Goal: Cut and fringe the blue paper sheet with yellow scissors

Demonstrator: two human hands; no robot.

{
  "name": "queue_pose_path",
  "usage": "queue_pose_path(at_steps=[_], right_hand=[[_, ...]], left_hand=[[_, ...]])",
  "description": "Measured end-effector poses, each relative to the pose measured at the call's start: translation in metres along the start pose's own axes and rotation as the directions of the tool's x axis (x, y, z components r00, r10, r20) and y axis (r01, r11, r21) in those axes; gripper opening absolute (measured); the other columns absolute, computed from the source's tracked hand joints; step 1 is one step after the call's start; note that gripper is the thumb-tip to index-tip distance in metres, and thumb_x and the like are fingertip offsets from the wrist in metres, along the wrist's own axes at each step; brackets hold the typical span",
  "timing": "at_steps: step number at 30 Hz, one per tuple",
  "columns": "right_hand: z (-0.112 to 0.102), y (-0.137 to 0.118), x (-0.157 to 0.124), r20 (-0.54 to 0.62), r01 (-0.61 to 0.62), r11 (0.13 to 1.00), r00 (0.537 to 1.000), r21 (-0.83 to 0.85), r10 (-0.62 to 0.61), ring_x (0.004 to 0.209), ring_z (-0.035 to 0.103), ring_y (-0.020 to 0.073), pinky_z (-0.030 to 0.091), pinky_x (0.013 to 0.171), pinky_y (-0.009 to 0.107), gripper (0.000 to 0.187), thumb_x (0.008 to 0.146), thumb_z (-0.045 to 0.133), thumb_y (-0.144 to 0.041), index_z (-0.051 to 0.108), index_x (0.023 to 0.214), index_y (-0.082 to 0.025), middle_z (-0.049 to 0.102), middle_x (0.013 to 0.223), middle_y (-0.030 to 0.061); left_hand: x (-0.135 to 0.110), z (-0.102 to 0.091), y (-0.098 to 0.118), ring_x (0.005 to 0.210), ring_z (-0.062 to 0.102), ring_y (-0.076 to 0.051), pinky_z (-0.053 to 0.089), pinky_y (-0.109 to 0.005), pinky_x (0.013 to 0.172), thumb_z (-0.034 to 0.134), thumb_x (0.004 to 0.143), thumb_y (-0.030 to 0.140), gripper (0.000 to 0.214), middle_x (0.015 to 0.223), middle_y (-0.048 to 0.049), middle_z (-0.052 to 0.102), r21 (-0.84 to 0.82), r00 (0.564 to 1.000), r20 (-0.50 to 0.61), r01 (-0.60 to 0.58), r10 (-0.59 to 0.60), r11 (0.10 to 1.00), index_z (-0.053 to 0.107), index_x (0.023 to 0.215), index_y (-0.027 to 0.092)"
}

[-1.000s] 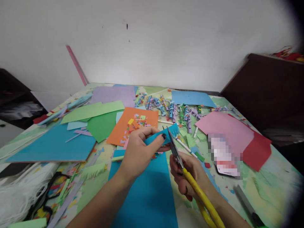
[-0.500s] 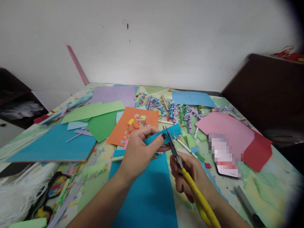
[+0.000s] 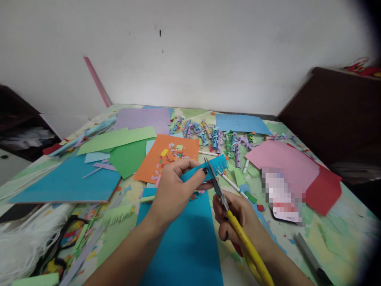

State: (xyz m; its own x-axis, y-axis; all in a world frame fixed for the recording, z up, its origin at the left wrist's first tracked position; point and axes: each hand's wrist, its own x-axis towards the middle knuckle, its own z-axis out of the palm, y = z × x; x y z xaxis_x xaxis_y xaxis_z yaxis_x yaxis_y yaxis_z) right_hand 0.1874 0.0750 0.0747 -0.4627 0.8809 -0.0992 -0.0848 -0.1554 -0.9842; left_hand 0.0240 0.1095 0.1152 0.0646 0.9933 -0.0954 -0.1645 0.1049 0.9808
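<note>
Between thumb and fingers, my left hand pinches a blue paper strip whose far right end is cut into a fine fringe. My right hand is closed round yellow-handled scissors. Their metal blades lie across the strip just left of the fringe, close to my left thumb. Beneath both hands a larger blue sheet lies on the table. Just beyond them is an orange sheet with small paper scraps on it.
Several rolled paper tubes lie at the back. Pink paper and a pixelated phone-like object are at right, with a knife-like blade nearer. Green paper, a blue sheet, black glasses and white cord are at left.
The scissors' yellow handles have drawn slightly closer together, and my right fingers have shifted a little. My left hand and the strip stay in nearly the same place.
</note>
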Motion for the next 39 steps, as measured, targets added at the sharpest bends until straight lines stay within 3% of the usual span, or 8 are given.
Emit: queue_pose_path(at_steps=[5,13,17,24,31,35,39], right_hand=[[-0.001,0.000,-0.002,-0.004,-0.003,1.000,1.000,-0.005,0.003,0.051,0.029,0.0073,0.024,0.041,0.019,0.046,0.063,0.085,-0.037,0.042,0.072,-0.021,0.037,0.062,-0.0072],[-0.007,0.016,-0.001,0.070,0.080,0.984,0.993,0.160,-0.092,0.051,0.022,0.0077,0.013,0.043,0.022,0.057,0.064,0.075,-0.067,0.045,0.076,-0.020,0.036,0.063,-0.0061],[-0.007,0.017,-0.001,0.074,0.075,0.983,0.993,0.165,-0.088,0.050,0.021,0.0067,0.014,0.042,0.021,0.053,0.066,0.078,-0.060,0.045,0.077,-0.020,0.036,0.063,-0.0067],[-0.004,0.010,-0.003,0.065,0.030,0.988,0.997,0.153,-0.041,0.045,0.020,0.0043,0.017,0.038,0.019,0.044,0.072,0.080,-0.045,0.043,0.077,-0.021,0.037,0.063,-0.0079],[-0.003,0.005,-0.003,0.068,0.011,0.992,0.998,0.124,-0.019,0.043,0.022,0.0035,0.019,0.035,0.017,0.045,0.067,0.084,-0.037,0.043,0.078,-0.021,0.036,0.061,-0.0090],[-0.001,0.000,-0.002,0.060,0.011,0.997,0.998,0.081,-0.016,0.044,0.024,0.0037,0.019,0.035,0.016,0.046,0.067,0.083,-0.038,0.041,0.075,-0.021,0.034,0.061,-0.0091],[0.000,-0.001,-0.001,0.050,0.016,0.998,0.999,0.058,-0.019,0.046,0.028,0.0049,0.020,0.037,0.016,0.045,0.066,0.083,-0.038,0.042,0.074,-0.021,0.034,0.061,-0.0085]], left_hand=[[0.000,-0.001,0.001,0.068,0.073,-0.021,0.057,-0.024,0.055,0.068,0.076,0.026,0.014,0.070,-0.0020,0.071,-0.023,1.000,0.010,-0.019,0.020,1.000,0.061,0.071,0.015],[0.000,0.000,-0.003,0.068,0.072,-0.019,0.046,-0.016,0.043,0.066,0.079,0.029,0.015,0.068,-0.0004,0.066,0.029,1.000,0.014,-0.027,0.027,0.999,0.062,0.073,0.016],[0.001,0.000,-0.004,0.068,0.072,-0.020,0.037,-0.014,0.036,0.066,0.079,0.030,0.015,0.068,-0.0011,0.067,0.038,1.000,0.011,-0.011,0.010,0.999,0.062,0.074,0.016],[0.001,0.000,-0.002,0.068,0.073,-0.021,0.037,-0.015,0.036,0.066,0.078,0.027,0.014,0.068,-0.0015,0.067,0.043,1.000,0.011,0.005,-0.006,0.999,0.061,0.072,0.016],[0.001,0.000,-0.001,0.069,0.072,-0.021,0.055,-0.022,0.051,0.067,0.077,0.026,0.014,0.069,-0.0011,0.066,0.004,1.000,0.012,-0.022,0.022,1.000,0.061,0.071,0.015],[0.000,-0.001,-0.002,0.070,0.073,-0.022,0.043,-0.016,0.039,0.066,0.078,0.027,0.014,0.069,-0.0024,0.068,0.024,1.000,0.011,-0.005,0.005,1.000,0.061,0.073,0.015],[0.001,-0.001,-0.003,0.070,0.073,-0.023,0.044,-0.017,0.039,0.067,0.078,0.028,0.014,0.070,-0.0032,0.070,0.018,1.000,0.013,-0.009,0.009,1.000,0.062,0.073,0.015]])
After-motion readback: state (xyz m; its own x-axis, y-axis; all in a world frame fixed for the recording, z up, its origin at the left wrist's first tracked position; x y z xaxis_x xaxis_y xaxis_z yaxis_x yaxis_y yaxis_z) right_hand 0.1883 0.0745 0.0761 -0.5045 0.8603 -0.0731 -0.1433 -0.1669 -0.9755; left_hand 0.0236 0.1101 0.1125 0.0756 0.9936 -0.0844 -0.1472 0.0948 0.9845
